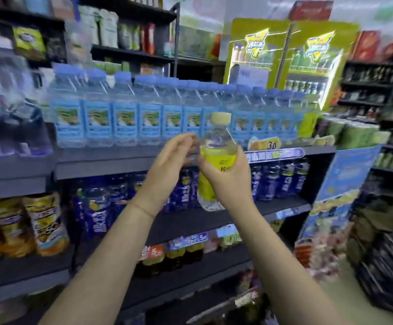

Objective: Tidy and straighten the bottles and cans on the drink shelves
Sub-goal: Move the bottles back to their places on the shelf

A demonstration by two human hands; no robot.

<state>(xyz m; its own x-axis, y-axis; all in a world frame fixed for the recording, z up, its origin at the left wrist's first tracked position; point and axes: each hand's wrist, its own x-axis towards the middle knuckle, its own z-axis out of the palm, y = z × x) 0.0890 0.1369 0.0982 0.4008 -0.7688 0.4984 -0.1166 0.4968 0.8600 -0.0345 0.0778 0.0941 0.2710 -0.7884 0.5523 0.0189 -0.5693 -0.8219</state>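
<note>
Right grip wrapped round a yellow bottle, left half-open beside it, probably turning the label out.

A tall yellow-green display cooler with glass doors stands behind the shelving, right of centre. A blue printed cardboard promotional panel leans at the shelf end, and red cartons sit stacked high at right.
</note>
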